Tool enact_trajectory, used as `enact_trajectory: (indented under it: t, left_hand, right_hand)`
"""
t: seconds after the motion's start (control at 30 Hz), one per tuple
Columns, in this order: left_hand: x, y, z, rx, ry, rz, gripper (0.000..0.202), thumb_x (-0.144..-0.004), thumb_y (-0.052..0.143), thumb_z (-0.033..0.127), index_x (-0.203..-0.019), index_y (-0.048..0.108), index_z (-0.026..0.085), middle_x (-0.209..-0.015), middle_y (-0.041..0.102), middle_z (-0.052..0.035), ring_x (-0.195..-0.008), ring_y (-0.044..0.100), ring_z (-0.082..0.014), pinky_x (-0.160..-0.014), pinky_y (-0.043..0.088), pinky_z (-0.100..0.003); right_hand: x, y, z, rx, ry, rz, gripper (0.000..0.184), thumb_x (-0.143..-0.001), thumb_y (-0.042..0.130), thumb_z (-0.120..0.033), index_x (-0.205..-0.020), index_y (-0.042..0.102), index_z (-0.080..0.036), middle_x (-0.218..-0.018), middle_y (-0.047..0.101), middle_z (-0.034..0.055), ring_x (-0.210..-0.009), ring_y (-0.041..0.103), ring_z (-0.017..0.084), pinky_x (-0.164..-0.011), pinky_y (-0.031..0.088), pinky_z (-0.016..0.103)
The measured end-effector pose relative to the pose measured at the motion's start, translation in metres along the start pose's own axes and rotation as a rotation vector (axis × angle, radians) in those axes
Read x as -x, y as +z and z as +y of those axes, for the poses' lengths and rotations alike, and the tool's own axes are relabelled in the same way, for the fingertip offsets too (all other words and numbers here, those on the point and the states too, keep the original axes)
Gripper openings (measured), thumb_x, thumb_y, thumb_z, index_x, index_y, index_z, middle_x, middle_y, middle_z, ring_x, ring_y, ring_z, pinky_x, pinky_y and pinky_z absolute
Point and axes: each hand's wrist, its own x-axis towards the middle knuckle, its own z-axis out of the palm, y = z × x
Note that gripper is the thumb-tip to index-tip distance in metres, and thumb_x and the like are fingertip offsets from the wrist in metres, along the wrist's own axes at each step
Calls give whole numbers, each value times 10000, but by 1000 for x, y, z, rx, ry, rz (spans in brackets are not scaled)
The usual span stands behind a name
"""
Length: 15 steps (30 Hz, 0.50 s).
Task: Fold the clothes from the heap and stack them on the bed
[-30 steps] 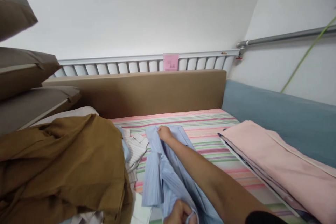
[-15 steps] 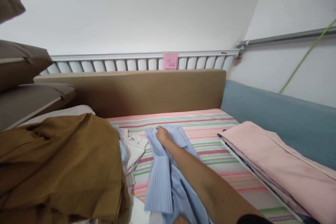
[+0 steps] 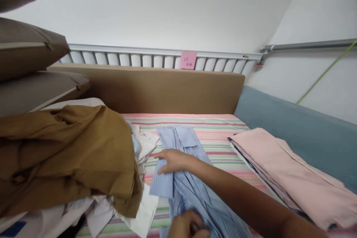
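A blue striped shirt [image 3: 193, 189] lies lengthwise on a striped bedsheet, partly folded, with one sleeve's cuff [image 3: 163, 184] turned over along its left side. My right hand [image 3: 174, 160] rests over that sleeve just above the cuff, thumb and fingers apart. At the bottom edge of the view my left hand [image 3: 187, 225] is curled around a bunch of the shirt's fabric; part of it is cut off and blurred. The far end of the shirt lies flat, with a folded flap on top.
Brown cloth [image 3: 92, 156] covers a heap of white garments on the left, below stacked brown cushions [image 3: 30, 48]. Folded pink fabric [image 3: 284, 171] lies right, beside a blue padded panel [image 3: 292, 115]. Behind stand a brown headboard [image 3: 167, 89] and a radiator with a pink note [image 3: 188, 60].
My right hand has moved from the shirt's far end back toward me, onto the sleeve, and its fingers have spread. More of my left hand shows now. The view has shifted slightly.
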Motion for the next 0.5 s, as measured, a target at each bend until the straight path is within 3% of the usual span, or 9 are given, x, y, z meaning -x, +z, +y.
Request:
enact_trajectory:
  t: [0.07,0.1,0.23,0.3,0.4,0.5]
  left_hand:
    - [12,-18,4,-135,-25,83,198,-699,591,359,-653,631,170,-556,525,21,-566,447,-117,-548,298,-228]
    - [17,-28,5,-199,-49,127,196,-707,572,343,-617,613,174,-567,544,15,-585,464,-126,-566,312,-233]
    - [35,-65,1,-300,-79,233,156,-691,539,287,-577,547,181,-537,543,24,-564,472,-134,-573,334,-245]
    - [45,-73,-2,-321,-43,270,146,-696,524,280,-583,522,187,-526,532,28,-554,475,-136,-564,337,-247]
    - [66,-63,-7,-393,6,347,155,-735,504,312,-650,537,187,-581,563,9,-593,519,-153,-595,375,-259]
    - [87,-30,-15,-525,82,473,260,-775,509,398,-869,597,172,-820,645,-68,-781,592,-202,-726,435,-298]
  right_hand:
    - [18,9,-13,141,-86,-148,772,-601,725,-386,-1319,452,-320,-1271,551,64,-1063,565,255,-794,441,300]
    - [25,15,-17,206,-85,-168,767,-598,722,-321,-1317,453,-327,-1264,551,72,-1028,581,259,-760,443,305]
    - [33,38,-19,275,-17,-96,332,-704,553,-106,-987,673,-232,-1002,660,66,-838,618,200,-652,406,265]
    - [31,40,-18,239,11,-39,225,-735,520,-95,-854,679,-199,-933,675,46,-840,610,176,-655,392,243]
    - [32,28,-18,189,51,73,210,-797,480,-140,-911,648,-194,-967,673,27,-888,595,148,-701,389,221]
    - [45,18,-26,153,89,172,246,-861,411,-210,-981,625,-192,-1024,659,45,-916,587,150,-744,396,235]
